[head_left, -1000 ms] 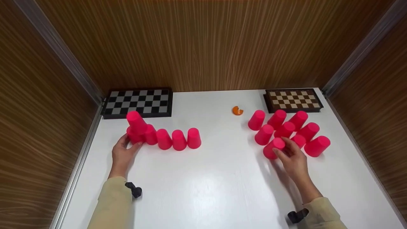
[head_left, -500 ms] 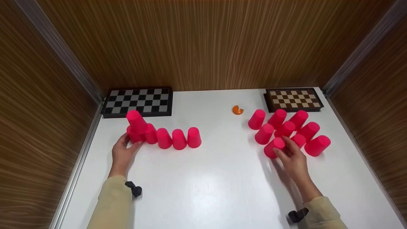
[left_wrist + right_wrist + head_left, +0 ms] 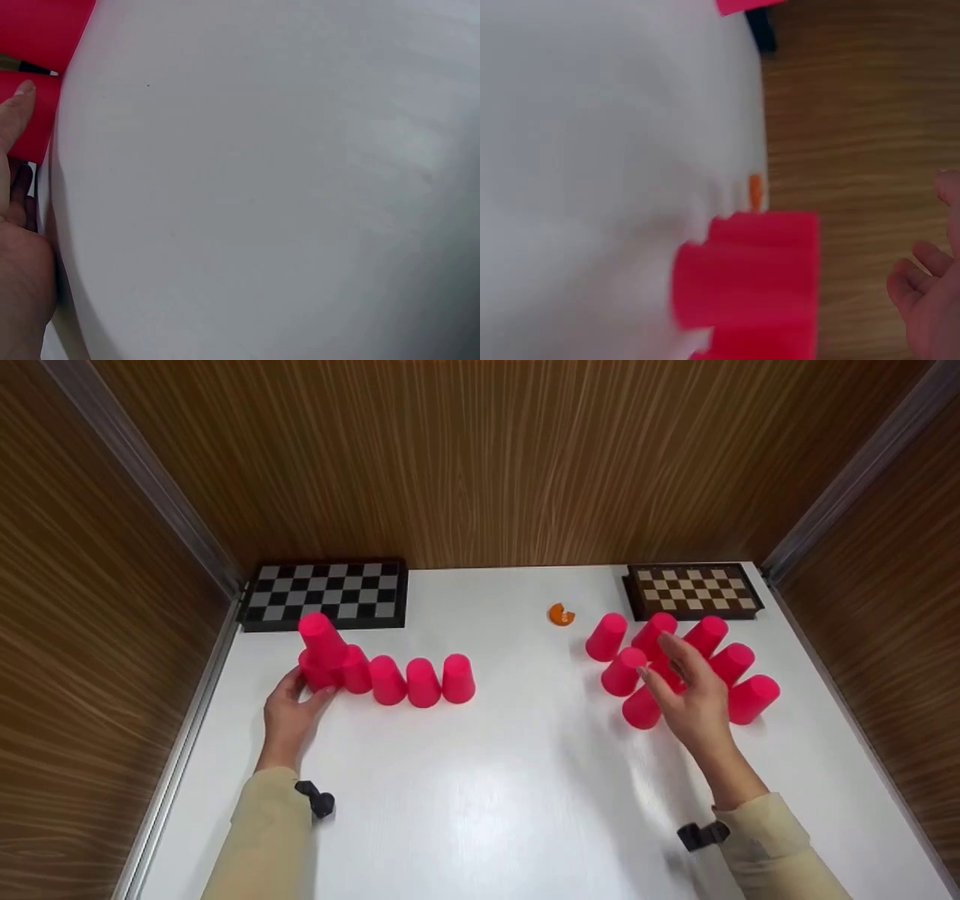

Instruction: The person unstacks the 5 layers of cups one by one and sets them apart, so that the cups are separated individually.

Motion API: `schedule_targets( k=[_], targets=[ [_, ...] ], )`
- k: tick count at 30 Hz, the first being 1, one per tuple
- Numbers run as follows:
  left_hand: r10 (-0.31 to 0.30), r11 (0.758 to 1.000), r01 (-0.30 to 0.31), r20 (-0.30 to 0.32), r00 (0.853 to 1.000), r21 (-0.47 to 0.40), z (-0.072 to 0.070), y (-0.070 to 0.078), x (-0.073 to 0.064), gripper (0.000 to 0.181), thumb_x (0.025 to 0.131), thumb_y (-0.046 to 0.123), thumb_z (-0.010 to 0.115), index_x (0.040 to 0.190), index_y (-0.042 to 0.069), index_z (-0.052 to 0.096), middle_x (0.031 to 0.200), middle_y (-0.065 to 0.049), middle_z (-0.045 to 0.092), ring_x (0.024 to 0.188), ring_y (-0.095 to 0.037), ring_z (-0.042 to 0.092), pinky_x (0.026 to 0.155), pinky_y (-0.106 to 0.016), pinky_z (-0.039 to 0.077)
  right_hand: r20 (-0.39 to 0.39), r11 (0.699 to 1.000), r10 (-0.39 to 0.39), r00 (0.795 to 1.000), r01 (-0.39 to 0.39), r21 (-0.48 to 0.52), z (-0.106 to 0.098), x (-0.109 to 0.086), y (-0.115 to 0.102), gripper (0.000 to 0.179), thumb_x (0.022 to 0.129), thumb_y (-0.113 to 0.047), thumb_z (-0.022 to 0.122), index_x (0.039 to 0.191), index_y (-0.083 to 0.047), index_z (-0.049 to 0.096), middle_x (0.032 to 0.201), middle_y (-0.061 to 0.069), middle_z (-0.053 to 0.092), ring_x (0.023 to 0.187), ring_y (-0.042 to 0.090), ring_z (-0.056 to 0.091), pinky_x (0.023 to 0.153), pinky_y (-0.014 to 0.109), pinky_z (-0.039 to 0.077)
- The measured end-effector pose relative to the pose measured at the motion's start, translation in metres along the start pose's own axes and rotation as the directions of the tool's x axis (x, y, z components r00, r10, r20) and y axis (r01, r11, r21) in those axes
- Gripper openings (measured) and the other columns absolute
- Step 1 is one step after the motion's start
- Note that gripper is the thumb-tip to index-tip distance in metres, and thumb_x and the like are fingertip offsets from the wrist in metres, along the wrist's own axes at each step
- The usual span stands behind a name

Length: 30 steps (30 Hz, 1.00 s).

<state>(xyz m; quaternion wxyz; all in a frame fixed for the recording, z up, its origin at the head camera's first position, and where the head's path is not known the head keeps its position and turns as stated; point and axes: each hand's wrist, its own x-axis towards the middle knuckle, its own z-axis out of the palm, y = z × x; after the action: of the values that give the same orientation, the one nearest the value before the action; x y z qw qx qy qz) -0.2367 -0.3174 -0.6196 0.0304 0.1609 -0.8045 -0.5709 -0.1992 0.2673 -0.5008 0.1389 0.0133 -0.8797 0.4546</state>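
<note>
My left hand [image 3: 291, 716] holds the leftmost pink cup [image 3: 321, 679] of a row of upside-down cups, thumb on its near side and fingers round its left. In the left wrist view, the thumb [image 3: 21, 109] lies against a pink cup wall. Another pink cup [image 3: 322, 639] stands mouth down on top, across the two leftmost cups. At the right, my right hand [image 3: 697, 705] hovers over a group of upside-down pink cups with thumb and fingers spread, holding nothing. It partly hides the group's front cup [image 3: 641, 709] and others behind.
More pink cups [image 3: 424, 684] continue the left row toward the middle. A black-and-grey chessboard [image 3: 326, 594] lies at the back left, a brown one [image 3: 694, 589] at the back right. A small orange piece [image 3: 560, 615] lies between them. Wood-grain walls [image 3: 480, 465] enclose the white table [image 3: 480, 780].
My right hand has let go of the front cup of the right group and risen above it; that cup stays in place. My left hand keeps its hold.
</note>
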Motion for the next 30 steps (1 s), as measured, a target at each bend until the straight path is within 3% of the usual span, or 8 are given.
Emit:
schedule_targets(
  k=[5, 10, 13, 16, 20, 25, 30],
  targets=[
    [0.022, 1.0, -0.022, -0.008, 1.0, 0.01, -0.001, 0.0, 0.003, 0.082, 0.096, 0.034, 0.081, 0.166, 0.019, 0.04, 0.166, -0.006, 0.044, 0.157, -0.026, 0.034, 0.125, -0.043, 0.034, 0.025, 0.979, -0.188, 0.982, 0.185, 0.087, 0.033, 0.025, -0.043, 0.065, 0.095, -0.022, 0.083, 0.154, -0.015, 0.056, 0.15, 0.001, 0.061, 0.14, 0.023, 0.057, 0.11, 0.024, 0.049],
    [0.014, 1.0, -0.014, 0.0, 1.0, 0.005, -0.001, -0.001, 0.004, 0.082, 0.098, 0.031, 0.08, 0.167, 0.018, 0.037, 0.167, -0.006, 0.042, 0.157, -0.026, 0.033, 0.125, -0.042, 0.033, 0.084, 0.917, -0.373, 0.924, 0.352, 0.189, 0.084, 0.052, -0.09, 0.057, 0.097, -0.017, 0.081, 0.148, -0.007, 0.06, 0.144, 0.006, 0.066, 0.134, 0.021, 0.061, 0.113, 0.041, 0.05],
    [0.005, 1.0, -0.005, 0.0, 1.0, -0.005, 0.001, -0.002, 0.005, 0.082, 0.098, 0.031, 0.08, 0.167, 0.018, 0.037, 0.167, -0.006, 0.042, 0.157, -0.025, 0.033, 0.126, -0.043, 0.033, 0.146, 0.891, -0.426, 0.893, 0.386, 0.241, 0.118, 0.066, -0.121, 0.055, 0.097, -0.02, 0.08, 0.148, -0.008, 0.06, 0.144, 0.007, 0.066, 0.132, 0.019, 0.063, 0.112, 0.046, 0.051],
    [0.005, 1.0, -0.005, -0.001, 1.0, -0.008, 0.003, -0.002, 0.006, 0.082, 0.097, 0.03, 0.081, 0.166, 0.018, 0.038, 0.167, -0.006, 0.043, 0.157, -0.025, 0.033, 0.126, -0.044, 0.032, 0.224, 0.883, -0.444, 0.868, 0.381, 0.276, 0.153, 0.074, -0.15, 0.055, 0.099, -0.023, 0.079, 0.148, -0.008, 0.059, 0.145, 0.007, 0.065, 0.133, 0.017, 0.062, 0.112, 0.044, 0.051],
    [-0.007, 1.0, 0.007, 0.003, 1.0, 0.007, 0.005, -0.002, 0.003, 0.083, 0.096, 0.036, 0.081, 0.166, 0.022, 0.038, 0.167, -0.003, 0.043, 0.157, -0.025, 0.032, 0.126, -0.047, 0.033, 0.335, 0.904, -0.405, 0.851, 0.318, 0.285, 0.2, 0.074, -0.181, 0.056, 0.101, -0.025, 0.076, 0.151, -0.01, 0.056, 0.146, 0.005, 0.064, 0.133, 0.016, 0.061, 0.112, 0.033, 0.05],
    [-0.007, 1.0, 0.007, 0.012, 1.0, 0.016, 0.005, -0.002, 0.001, 0.086, 0.094, 0.044, 0.082, 0.166, 0.025, 0.038, 0.167, 0.0, 0.042, 0.158, -0.023, 0.031, 0.124, -0.049, 0.035, 0.423, 0.938, -0.298, 0.856, 0.182, 0.294, 0.251, 0.07, -0.208, 0.058, 0.1, -0.026, 0.078, 0.153, -0.016, 0.055, 0.146, 0.002, 0.063, 0.132, 0.014, 0.059, 0.109, 0.024, 0.049],
    [0.001, 1.0, -0.001, 0.005, 1.0, -0.003, 0.0, -0.003, 0.002, 0.085, 0.095, 0.041, 0.082, 0.166, 0.024, 0.038, 0.168, -0.001, 0.041, 0.158, -0.023, 0.03, 0.123, -0.044, 0.037, 0.473, 0.955, -0.209, 0.856, 0.075, 0.286, 0.294, 0.064, -0.227, 0.066, 0.097, -0.031, 0.081, 0.156, -0.024, 0.053, 0.152, -0.003, 0.057, 0.138, 0.011, 0.054, 0.108, 0.023, 0.05]
  ],
)
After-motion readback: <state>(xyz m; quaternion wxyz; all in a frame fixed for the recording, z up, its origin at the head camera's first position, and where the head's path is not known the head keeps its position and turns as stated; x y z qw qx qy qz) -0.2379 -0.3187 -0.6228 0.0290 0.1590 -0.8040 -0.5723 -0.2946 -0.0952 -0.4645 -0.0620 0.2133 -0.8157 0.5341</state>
